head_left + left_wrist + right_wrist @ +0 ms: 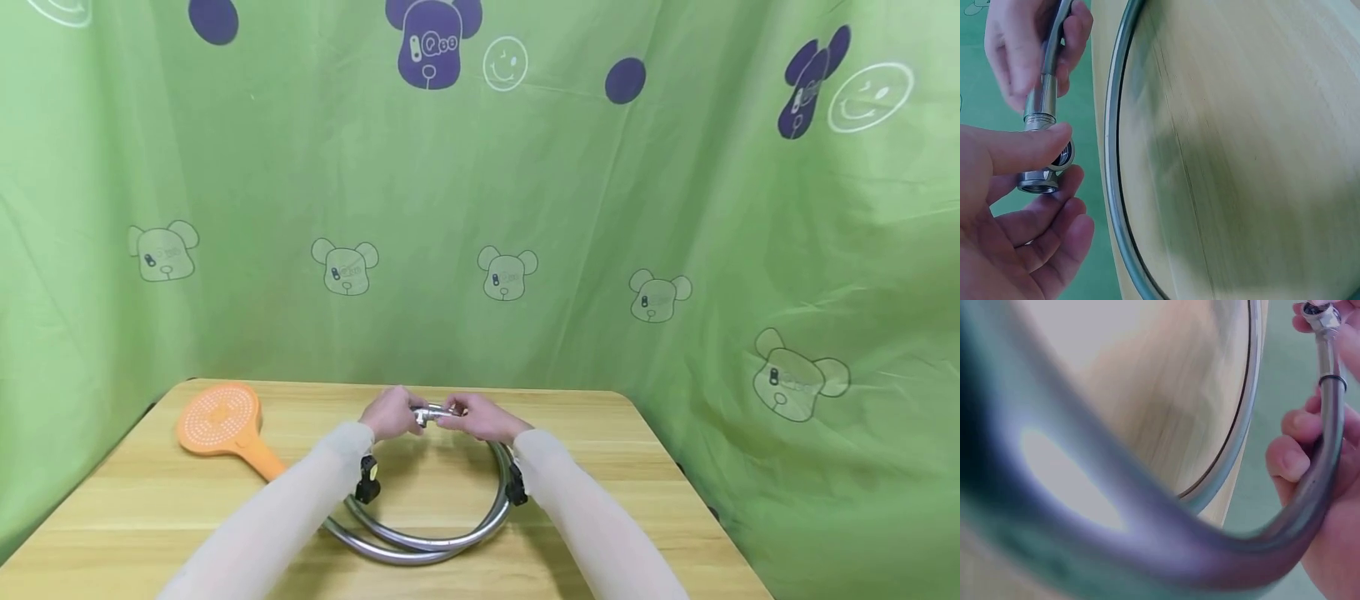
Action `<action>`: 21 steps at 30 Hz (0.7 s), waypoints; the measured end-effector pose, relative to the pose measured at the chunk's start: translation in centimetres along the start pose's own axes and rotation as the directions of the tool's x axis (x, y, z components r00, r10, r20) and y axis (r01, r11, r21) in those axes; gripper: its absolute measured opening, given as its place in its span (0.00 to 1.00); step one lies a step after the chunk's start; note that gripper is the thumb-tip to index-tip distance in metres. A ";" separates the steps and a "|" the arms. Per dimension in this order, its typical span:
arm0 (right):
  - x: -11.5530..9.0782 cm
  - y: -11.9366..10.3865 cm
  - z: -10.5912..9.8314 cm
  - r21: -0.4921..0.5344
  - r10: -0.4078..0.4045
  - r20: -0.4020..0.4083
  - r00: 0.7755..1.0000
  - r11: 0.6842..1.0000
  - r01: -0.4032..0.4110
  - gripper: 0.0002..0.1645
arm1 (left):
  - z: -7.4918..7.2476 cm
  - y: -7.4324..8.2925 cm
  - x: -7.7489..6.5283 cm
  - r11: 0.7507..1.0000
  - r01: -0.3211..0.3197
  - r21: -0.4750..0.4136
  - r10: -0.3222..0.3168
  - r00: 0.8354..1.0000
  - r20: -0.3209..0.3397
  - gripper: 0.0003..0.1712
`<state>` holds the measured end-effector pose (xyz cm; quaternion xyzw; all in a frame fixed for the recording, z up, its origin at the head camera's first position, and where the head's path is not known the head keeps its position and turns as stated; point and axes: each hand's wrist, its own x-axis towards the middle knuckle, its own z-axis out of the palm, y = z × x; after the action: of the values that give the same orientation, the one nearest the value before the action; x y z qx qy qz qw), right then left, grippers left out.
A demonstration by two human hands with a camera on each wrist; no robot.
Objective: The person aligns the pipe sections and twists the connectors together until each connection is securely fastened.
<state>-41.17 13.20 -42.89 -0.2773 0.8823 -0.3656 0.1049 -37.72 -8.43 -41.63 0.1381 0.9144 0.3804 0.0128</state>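
Note:
My left hand point(392, 413) pinches a chrome tee-shaped fitting point(1038, 181) between thumb and fingers. An open round port on its side and another at its lower end show in the left wrist view. My right hand point(483, 417) curls its fingers round the end of a grey metallic shower hose point(1333, 412). The hose's chrome end sleeve point(1041, 97) meets the fitting, with a few threads visible between them. Both hands are raised over the far part of the table. From the right hand the hose loops down to the tabletop.
An orange shower head point(220, 419) lies at the table's left, its handle passing behind the left forearm. Hose coils point(420, 557) spread across the wooden table point(600, 500) between the forearms. A green patterned curtain point(435, 333) surrounds the table's back and sides.

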 end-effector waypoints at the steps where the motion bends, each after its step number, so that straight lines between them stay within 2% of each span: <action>1: -0.1 -0.1 0.1 -0.006 -0.023 -0.024 0.999 1.000 0.023 0.12 | 0.0 0.0 0.0 1.000 0.003 -0.003 -0.003 1.000 -0.003 0.24; 4: -0.2 -0.3 0.2 -0.022 -0.083 -0.075 0.994 0.996 0.082 0.11 | -0.1 0.0 0.1 1.000 0.007 0.003 -0.007 1.000 -0.004 0.25; 7: -0.3 -0.4 0.3 -0.021 -0.098 -0.082 0.992 0.995 0.096 0.08 | -0.2 0.2 0.1 1.000 0.010 0.019 -0.010 1.000 -0.005 0.24; 11: -0.3 -0.4 0.2 -0.041 -0.082 -0.065 0.995 0.996 0.080 0.05 | -0.2 0.2 0.1 0.999 0.011 0.031 -0.011 1.000 -0.005 0.22; 17: -0.3 -0.4 0.2 -0.043 -0.003 -0.036 0.999 0.999 0.002 0.17 | -0.3 0.1 0.2 1.000 0.009 0.012 -0.009 1.000 0.010 0.22; 21: -0.3 -0.6 0.4 -0.023 -0.017 -0.053 0.998 1.000 0.016 0.13 | -0.3 0.1 0.2 1.000 0.023 -0.009 -0.023 1.000 0.012 0.22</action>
<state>-40.53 12.84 -42.75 -0.2760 0.8865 -0.3638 0.0753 -37.94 -8.55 -41.31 0.1300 0.9140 0.3836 0.0233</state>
